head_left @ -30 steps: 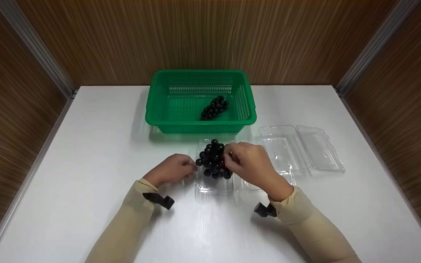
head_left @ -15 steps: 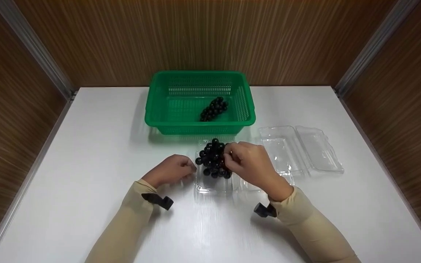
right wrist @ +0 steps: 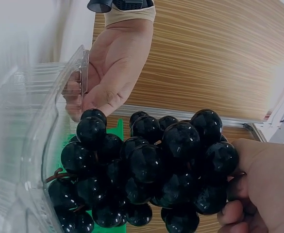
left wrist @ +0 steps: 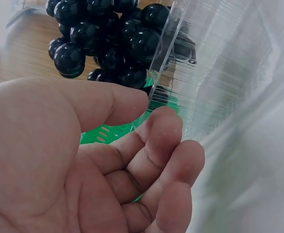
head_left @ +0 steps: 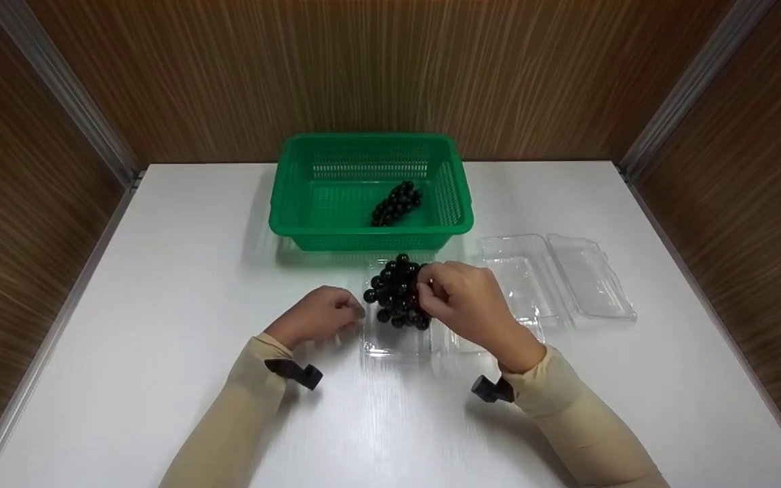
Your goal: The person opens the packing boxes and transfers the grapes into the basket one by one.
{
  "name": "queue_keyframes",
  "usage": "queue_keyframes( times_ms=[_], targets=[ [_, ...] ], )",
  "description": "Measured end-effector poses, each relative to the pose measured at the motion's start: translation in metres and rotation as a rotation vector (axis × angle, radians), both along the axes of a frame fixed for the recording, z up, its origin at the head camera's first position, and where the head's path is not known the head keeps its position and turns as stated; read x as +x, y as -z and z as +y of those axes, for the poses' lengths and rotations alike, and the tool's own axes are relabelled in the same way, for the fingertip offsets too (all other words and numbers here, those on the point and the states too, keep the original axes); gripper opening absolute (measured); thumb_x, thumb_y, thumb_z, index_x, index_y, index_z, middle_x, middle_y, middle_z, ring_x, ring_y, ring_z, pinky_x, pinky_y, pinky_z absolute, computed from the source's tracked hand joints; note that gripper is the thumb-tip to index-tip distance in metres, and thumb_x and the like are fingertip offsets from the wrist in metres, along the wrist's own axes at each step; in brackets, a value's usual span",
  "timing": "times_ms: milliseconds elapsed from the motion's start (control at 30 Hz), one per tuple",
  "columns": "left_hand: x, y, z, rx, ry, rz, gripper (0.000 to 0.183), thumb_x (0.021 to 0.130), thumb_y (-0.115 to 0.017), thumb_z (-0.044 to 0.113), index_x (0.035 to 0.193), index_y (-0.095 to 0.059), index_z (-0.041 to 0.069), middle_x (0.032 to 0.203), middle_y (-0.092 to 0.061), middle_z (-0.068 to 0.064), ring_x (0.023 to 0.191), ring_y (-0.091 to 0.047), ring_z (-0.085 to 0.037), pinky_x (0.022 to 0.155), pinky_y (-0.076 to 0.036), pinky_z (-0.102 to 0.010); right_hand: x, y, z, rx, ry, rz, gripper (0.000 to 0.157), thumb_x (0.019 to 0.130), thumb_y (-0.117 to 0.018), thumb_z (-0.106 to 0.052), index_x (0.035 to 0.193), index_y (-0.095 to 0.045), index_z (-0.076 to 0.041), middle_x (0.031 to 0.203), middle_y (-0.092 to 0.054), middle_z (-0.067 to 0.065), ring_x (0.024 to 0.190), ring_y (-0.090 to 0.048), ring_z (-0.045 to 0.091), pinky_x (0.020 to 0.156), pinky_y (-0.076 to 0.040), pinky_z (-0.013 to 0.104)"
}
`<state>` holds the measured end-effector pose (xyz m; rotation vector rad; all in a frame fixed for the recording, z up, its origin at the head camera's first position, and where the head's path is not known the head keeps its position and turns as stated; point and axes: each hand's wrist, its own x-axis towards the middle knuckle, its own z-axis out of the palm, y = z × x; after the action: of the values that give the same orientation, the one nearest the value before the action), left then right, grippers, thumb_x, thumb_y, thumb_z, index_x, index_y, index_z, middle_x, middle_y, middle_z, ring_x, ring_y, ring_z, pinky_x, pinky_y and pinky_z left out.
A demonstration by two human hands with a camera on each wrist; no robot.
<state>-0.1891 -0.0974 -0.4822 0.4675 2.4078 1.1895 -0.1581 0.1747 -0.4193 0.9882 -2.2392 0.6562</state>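
My right hand (head_left: 462, 298) grips a bunch of black grapes (head_left: 394, 291) at its right side, over one tray of an unfolded clear plastic clamshell container (head_left: 401, 349). The right wrist view shows the grapes (right wrist: 142, 165) close up, rising above the rim, with the right fingers (right wrist: 234, 211) curled at the far end of the bunch. At the container's left edge is my left hand (head_left: 319, 313). In the left wrist view, its thumb (left wrist: 117, 104) lies at the rim (left wrist: 163, 53) and its curled fingers (left wrist: 166, 141) lie just below, holding that edge.
Behind the hands stands a green plastic basket (head_left: 370, 230) with another bunch of black grapes (head_left: 397, 203) in it. A second clear clamshell container (head_left: 590, 278) lies unfolded at the right. Wood-grain panels (head_left: 377, 74) border the white table (head_left: 180, 271) at the back and sides.
The grape bunch has shifted and tilted very slightly upward in my right hand. My left hand stays in place at the container's edge.
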Motion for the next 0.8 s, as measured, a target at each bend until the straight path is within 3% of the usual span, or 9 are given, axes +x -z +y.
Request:
queue_keyframes(
  times_ms=[200,467,800],
  targets=[
    [0.0007,-0.0001,-0.0004,0.001,-0.026,0.011,0.02,0.098,-0.066,0.025,0.099,-0.077,0.008,0.082,-0.069,-0.002,0.061,-0.055,-0.012,0.06,-0.047,-0.03,-0.0018,0.0021,-0.0008,-0.008,-0.009,0.004,0.013,0.082,-0.069,0.003,0.081,-0.066,-0.009,0.06,-0.05,-0.003,0.054,-0.042,0.006,0.047,-0.034,0.021],
    [-0.0005,-0.0015,0.0033,0.003,-0.061,0.045,0.021,0.099,-0.065,0.023,0.094,-0.076,0.006,0.078,-0.068,0.002,0.068,-0.06,-0.013,0.078,-0.051,-0.034,-0.0033,0.0019,0.0012,-0.04,-0.02,0.025,0.014,0.082,-0.068,0.006,0.082,-0.065,-0.008,0.061,-0.049,-0.003,0.054,-0.042,0.007,0.046,-0.034,0.022],
    [0.0003,-0.0009,0.0032,0.043,-0.106,-0.018,0.021,0.101,-0.062,0.02,0.098,-0.076,0.004,0.082,-0.073,-0.007,0.068,-0.061,-0.015,0.06,-0.047,-0.027,-0.0018,0.0014,0.0017,-0.072,-0.006,0.033,0.013,0.082,-0.069,0.006,0.083,-0.066,-0.007,0.061,-0.047,-0.002,0.056,-0.041,0.007,0.048,-0.034,0.023]
  ],
)
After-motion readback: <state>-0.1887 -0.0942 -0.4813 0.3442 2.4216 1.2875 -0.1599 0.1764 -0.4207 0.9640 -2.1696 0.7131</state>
